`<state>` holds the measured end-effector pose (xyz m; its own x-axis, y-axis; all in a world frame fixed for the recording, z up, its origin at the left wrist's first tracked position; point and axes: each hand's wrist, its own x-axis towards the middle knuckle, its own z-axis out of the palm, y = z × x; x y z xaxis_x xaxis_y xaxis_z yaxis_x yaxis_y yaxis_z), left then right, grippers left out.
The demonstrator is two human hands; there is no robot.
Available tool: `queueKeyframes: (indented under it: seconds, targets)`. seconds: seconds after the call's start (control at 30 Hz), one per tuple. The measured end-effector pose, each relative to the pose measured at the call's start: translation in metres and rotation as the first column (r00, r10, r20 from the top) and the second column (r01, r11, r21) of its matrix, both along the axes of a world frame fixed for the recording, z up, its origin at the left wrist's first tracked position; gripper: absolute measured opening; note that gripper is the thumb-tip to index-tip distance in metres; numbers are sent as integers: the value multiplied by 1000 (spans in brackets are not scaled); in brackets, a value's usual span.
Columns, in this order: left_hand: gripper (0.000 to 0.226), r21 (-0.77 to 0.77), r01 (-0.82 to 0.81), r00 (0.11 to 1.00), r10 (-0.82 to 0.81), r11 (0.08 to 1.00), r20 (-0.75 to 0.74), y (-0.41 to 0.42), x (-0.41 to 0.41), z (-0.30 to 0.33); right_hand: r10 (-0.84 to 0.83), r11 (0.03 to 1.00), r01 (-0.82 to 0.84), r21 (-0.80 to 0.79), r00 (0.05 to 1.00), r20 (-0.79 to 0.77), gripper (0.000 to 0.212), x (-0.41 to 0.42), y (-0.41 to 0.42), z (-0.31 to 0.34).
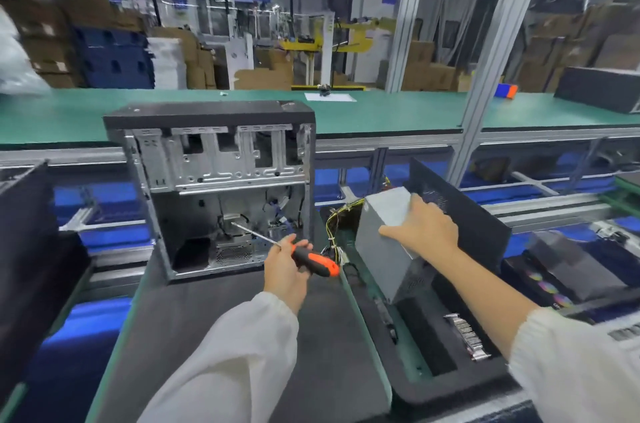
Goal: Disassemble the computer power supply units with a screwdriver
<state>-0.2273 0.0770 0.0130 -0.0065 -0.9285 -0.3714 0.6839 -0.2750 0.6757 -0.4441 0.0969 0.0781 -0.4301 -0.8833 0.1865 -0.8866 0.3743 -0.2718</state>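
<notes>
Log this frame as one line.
left hand: holds orange-black screwdriver | right hand: on grey metal power supply box | open black computer case: upright

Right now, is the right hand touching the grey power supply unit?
Touching. The head view shows the right hand lying on top of the power supply unit, fingers spread over its upper edge.

Open PC case (214,187) stands upright at the far end of the near table (221,336). Left hand (285,268) w/ screwdriver (304,258) just in front of the case, shaft pointing into it. To the right, power supply unit (388,239) sits in a foam tray (450,377), right hand (424,227) on top, wire bundle (337,225) btwn PSU and case. Side panel (464,211) stands behind PSU.
</notes>
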Motion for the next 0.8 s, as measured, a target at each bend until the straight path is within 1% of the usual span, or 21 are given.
queueKeyframes:
  seconds: [0.1,0.2,0.3,0.4,0.47,0.6,0.7,0.8]
  targets:
    - [20,-17,-20,1000,20,1000,-5,13,36,2,50,998,-51,22,997,58,89,46,7,-2]
    - [17,-9,-69,998,69,998,12,24,70,-2,66,994,-76,76,990,126,81,88,10,-15]
    - [14,14,-121,992,120,993,43,34,102,-10,91,986,-108,129,987,132,77,126,8,-32]
    - [17,35,-151,986,148,988,76,42,131,-19,120,976,-130,177,991,64,81,156,4,-46]
    - [17,40,-167,983,163,985,87,44,145,-23,131,974,-126,189,991,-11,85,171,0,-51]
    - [16,27,-201,978,199,979,58,46,163,-26,180,969,-147,198,970,-161,99,191,-10,-56]
    - [17,-3,-200,970,198,980,142,41,171,-32,223,947,-162,279,953,-204,115,203,-13,-70]
    - [14,19,-185,948,174,982,265,31,179,-45,228,938,-150,312,946,-230,118,206,-14,-80]
